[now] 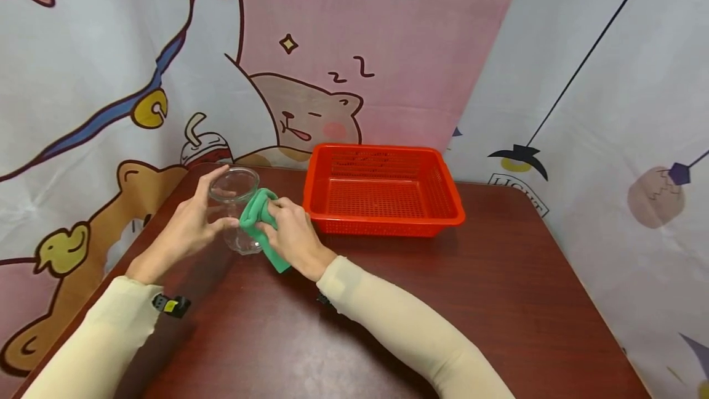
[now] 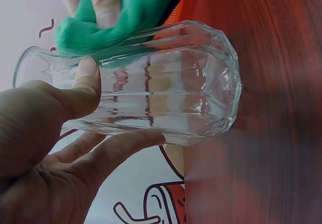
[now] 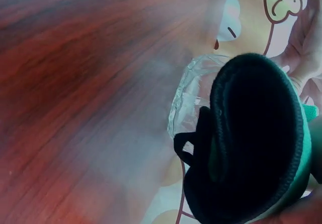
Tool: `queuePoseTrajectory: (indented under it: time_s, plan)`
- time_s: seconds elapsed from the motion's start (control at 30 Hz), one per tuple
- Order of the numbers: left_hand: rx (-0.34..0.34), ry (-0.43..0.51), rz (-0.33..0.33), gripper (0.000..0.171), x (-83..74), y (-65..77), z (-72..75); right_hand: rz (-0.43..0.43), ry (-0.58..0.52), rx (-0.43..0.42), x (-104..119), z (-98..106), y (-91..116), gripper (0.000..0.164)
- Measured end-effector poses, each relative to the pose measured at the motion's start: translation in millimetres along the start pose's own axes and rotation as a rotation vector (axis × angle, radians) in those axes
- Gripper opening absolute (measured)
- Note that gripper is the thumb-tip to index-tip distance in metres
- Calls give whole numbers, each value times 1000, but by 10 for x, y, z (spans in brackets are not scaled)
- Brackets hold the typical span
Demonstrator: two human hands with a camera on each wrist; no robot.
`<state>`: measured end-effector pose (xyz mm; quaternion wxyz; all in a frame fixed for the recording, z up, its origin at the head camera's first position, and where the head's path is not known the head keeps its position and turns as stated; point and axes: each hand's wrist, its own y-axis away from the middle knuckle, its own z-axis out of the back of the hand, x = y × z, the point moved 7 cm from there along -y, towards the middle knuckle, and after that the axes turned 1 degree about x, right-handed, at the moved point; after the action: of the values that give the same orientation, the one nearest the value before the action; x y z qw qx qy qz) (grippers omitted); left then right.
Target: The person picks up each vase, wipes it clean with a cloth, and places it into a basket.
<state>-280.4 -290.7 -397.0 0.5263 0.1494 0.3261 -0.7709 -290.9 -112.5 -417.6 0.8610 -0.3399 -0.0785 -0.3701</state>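
Observation:
My left hand (image 1: 191, 223) grips a clear glass vase (image 1: 239, 242) with a flared round rim and faceted sides. The thumb is on one side and the fingers are on the other, as the left wrist view shows. The vase stands nearly upright, its base close over the tabletop. In my right hand (image 1: 296, 239) is a bunched green cloth (image 1: 275, 258), pressed against the vase's side just below the rim. A lower fold of the cloth hangs down beside the glass. In the right wrist view a dark fold of the cloth (image 3: 256, 138) hides most of the vase.
A red perforated plastic basket (image 1: 382, 221) stands at the back of the dark reddish wooden table (image 1: 443, 300), right of my hands. Behind the table hangs a curtain (image 1: 410, 66) with cartoon animals, close along its left and right edges too.

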Motion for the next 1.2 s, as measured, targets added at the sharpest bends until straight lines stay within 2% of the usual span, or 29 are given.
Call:
queuePoseTrajectory:
  time_s: [0.13, 0.23, 0.43, 0.67, 0.87, 1.03, 1.2]
  plan:
    - [-3, 20, -6, 108, -2, 7, 7, 0, 95, 50, 19, -53, 38, 44]
    - [-1, 38, -6, 108, 6, 5, 5, -21, 136, 97, 13, -104, 68, 38]
    - [5, 52, -1, 106, 18, -5, 13, -69, 173, 161, 4, -172, 109, 24]
    - [21, 34, -1, 107, 11, 0, 17, -90, 225, 205, -20, -227, 157, 24]
    - [21, -8, -15, 107, -19, -19, 20, -126, 245, 261, -67, -279, 208, 15]
    - [31, -47, -17, 106, -26, -17, 14, -116, 287, 323, -62, -362, 250, 21]
    - [36, -66, -29, 106, -42, -2, 30, -100, 311, 322, -38, -391, 254, 27]
